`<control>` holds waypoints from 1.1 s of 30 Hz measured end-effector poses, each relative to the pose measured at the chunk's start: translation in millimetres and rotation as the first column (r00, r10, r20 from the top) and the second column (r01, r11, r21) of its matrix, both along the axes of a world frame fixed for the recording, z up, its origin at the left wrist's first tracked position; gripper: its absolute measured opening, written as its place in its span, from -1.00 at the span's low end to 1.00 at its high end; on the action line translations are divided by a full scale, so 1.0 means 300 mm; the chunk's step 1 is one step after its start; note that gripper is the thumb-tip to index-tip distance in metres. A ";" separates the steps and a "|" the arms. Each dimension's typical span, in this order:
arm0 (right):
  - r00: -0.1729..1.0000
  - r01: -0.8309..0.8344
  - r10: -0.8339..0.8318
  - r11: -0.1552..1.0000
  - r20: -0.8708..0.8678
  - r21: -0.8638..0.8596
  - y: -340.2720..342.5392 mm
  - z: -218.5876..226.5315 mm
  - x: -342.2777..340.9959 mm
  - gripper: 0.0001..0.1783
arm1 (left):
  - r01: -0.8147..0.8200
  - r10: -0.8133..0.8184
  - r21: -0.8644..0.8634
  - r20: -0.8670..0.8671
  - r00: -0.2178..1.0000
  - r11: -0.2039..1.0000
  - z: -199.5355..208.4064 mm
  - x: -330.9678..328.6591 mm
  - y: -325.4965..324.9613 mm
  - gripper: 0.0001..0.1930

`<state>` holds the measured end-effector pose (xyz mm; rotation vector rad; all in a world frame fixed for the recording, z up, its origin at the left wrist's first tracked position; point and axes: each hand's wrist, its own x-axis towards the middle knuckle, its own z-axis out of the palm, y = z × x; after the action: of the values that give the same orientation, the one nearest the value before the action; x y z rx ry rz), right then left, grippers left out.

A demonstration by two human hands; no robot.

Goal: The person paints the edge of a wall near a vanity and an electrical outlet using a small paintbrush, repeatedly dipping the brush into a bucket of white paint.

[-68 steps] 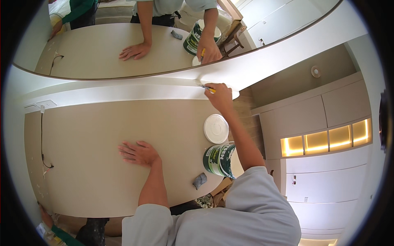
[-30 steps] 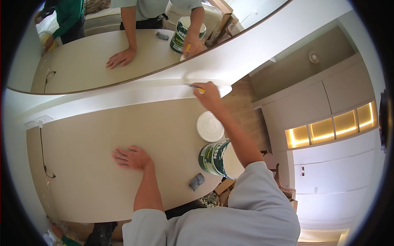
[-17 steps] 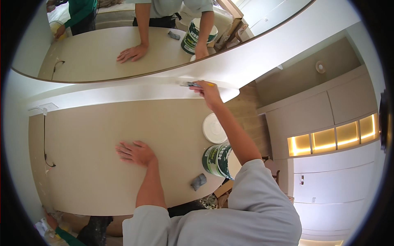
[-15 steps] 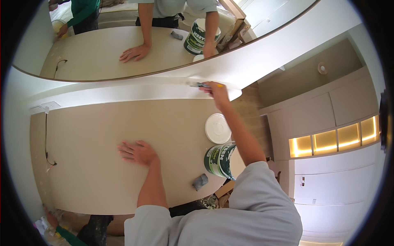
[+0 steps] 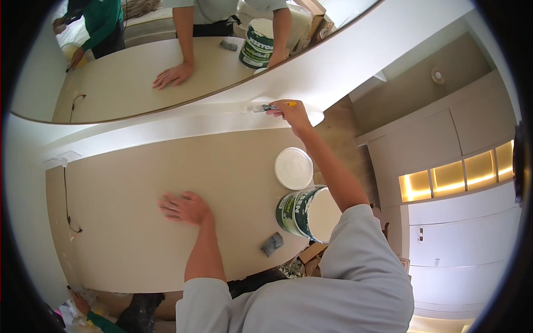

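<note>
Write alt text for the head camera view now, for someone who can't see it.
A person's right hand holds a brush at a white ledge below a curved mirror, while their left hand lies spread on a beige tabletop. On its right side are a round white lid, a green-and-white bucket and a crumpled gray item.

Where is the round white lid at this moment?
In the head view, the round white lid lies toward the right end of the beige tabletop, between the green-and-white bucket and the right hand.
</note>
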<state>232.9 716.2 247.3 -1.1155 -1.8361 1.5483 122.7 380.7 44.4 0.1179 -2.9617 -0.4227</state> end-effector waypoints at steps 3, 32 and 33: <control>0.996 0.084 -0.084 0.996 0.036 0.015 0.057 0.026 0.111 -0.68 | -0.004 0.003 0.008 0.026 1.000 1.000 0.022 0.003 0.011 -0.37; 0.918 0.204 -0.330 0.869 0.220 0.451 0.468 0.046 0.832 -0.74 | -0.029 0.030 -0.153 0.006 1.000 0.988 -0.032 0.009 0.016 -0.36; 0.909 0.154 -0.331 0.831 0.254 0.534 0.442 0.057 0.801 -0.73 | -0.017 0.020 -0.152 0.021 1.000 0.988 -0.020 0.012 0.018 -0.36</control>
<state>473.3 848.7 264.4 -1.3424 -2.0484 0.6865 126.2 386.2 38.5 0.1334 -2.9988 -0.1942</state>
